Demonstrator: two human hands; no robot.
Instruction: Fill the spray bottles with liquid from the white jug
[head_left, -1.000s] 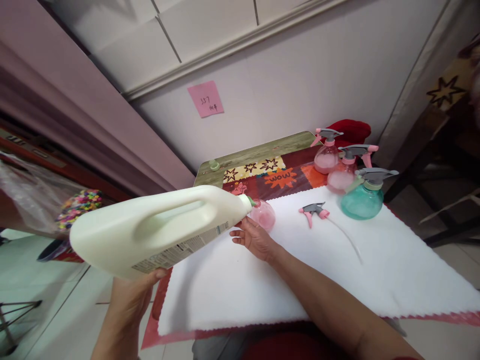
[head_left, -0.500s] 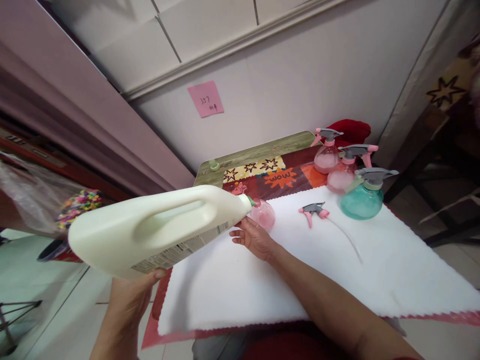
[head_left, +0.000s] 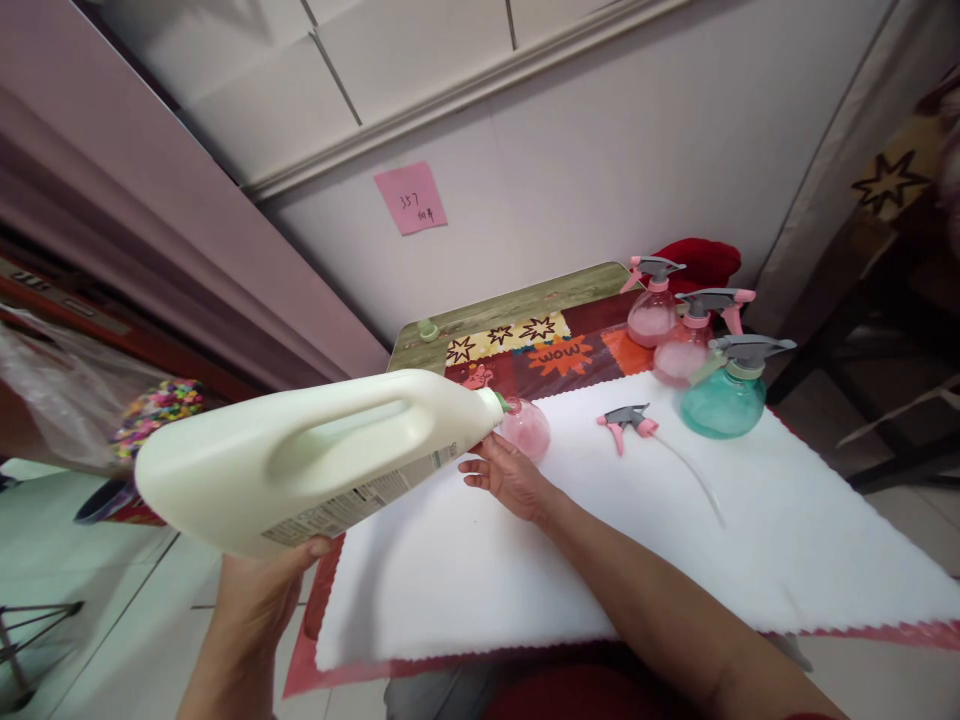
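A large pale green detergent jug is tipped on its side above the table, its neck pointing right. My left hand grips it from below near the base, most fingers hidden. Under the neck, my right hand holds the jug with its fingers partly curled. The jug's green spout meets the open top of a round pink spray bottle, which stands without its head. Its grey and pink spray head lies to the right, with a clear tube trailing toward me.
Two pink spray bottles and a teal one stand at the table's right back. A green cap sits at the back left. White padded cloth covers the front. A wall with a pink note rises behind.
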